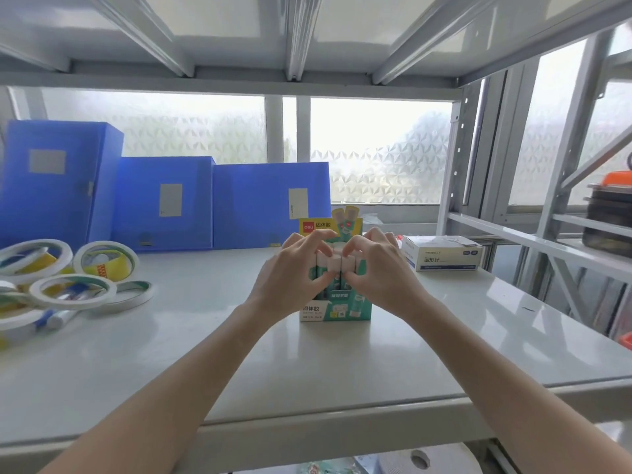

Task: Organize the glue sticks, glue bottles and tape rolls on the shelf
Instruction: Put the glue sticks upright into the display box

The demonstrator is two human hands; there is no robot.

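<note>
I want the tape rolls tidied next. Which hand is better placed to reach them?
Probably the left hand: the tape rolls lie on its side of the shelf.
</note>
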